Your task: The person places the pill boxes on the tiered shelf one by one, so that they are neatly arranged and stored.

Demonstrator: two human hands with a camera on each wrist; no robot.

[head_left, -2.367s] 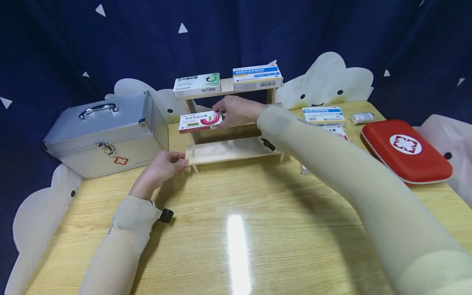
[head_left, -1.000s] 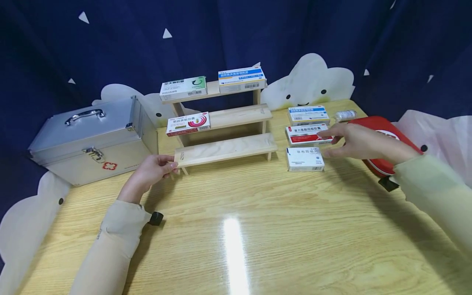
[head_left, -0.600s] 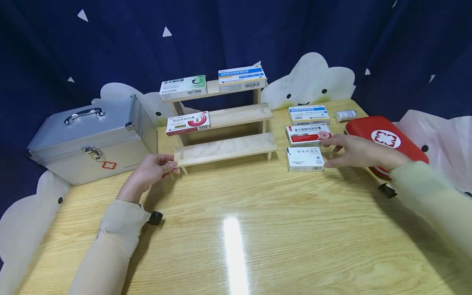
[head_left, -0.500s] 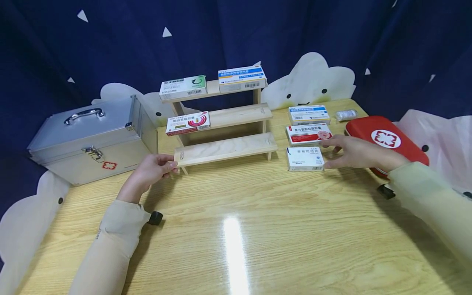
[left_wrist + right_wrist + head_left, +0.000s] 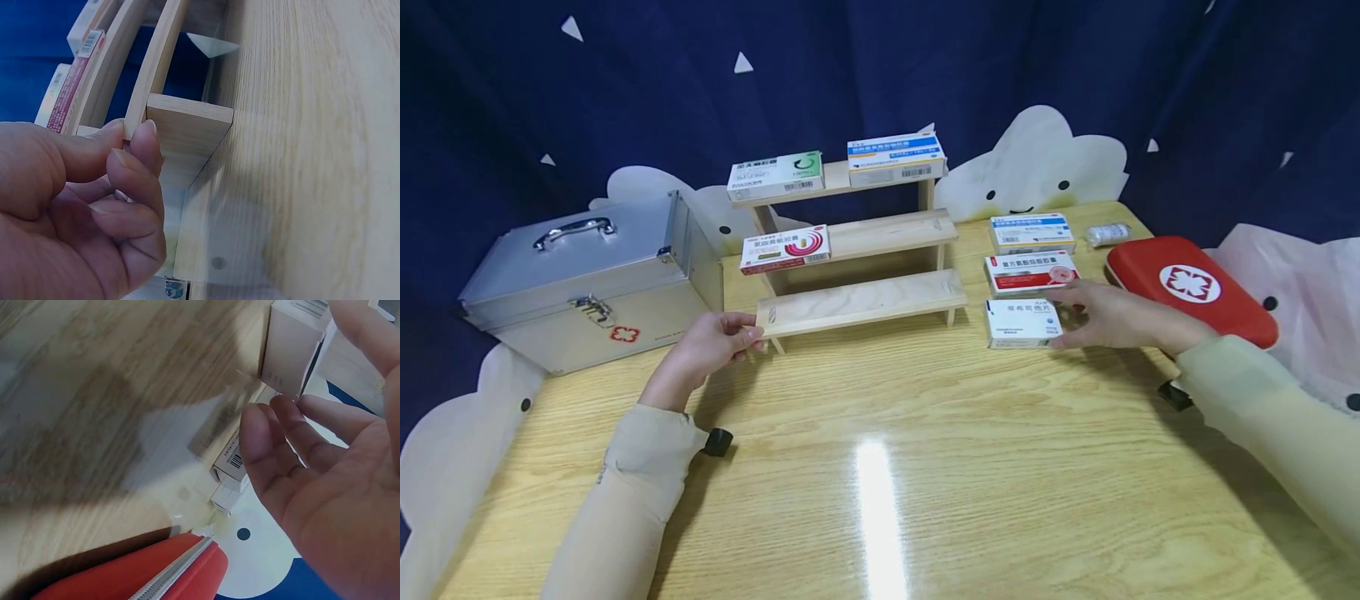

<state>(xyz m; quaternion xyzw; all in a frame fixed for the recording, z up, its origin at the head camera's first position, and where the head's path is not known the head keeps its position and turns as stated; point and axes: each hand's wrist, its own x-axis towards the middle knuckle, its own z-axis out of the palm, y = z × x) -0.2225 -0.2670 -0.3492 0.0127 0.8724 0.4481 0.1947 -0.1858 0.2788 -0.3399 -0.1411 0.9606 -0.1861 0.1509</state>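
My left hand [image 5: 715,346] pinches the left end of the lowest step of a three-step wooden shelf [image 5: 865,304] between thumb and fingertips. The left wrist view shows the thumb and index finger at the end of that wooden board [image 5: 190,115]. On the right, my right hand [image 5: 1108,315] has its thumb at the near right corner and its fingers at the far edge of a white medicine box [image 5: 1021,321]. From the right wrist, this box [image 5: 294,347] stands between thumb and fingers. Directly behind it lie a red-and-white medicine box [image 5: 1026,273] and a blue-and-white one [image 5: 1032,233].
The shelf's top step bears a green-and-white box [image 5: 775,177] and a blue-and-white box [image 5: 897,160]; a pink-ringed box [image 5: 784,248] sits on the middle step. A silver case [image 5: 595,283] stands left. A red first-aid pouch [image 5: 1191,287] and a wrapped white roll [image 5: 1107,234] lie right.
My right hand let go of the pink-ringed box on the middle step, moved right to the boxes on the table, and closed in on the white one. My left hand stayed at the shelf.
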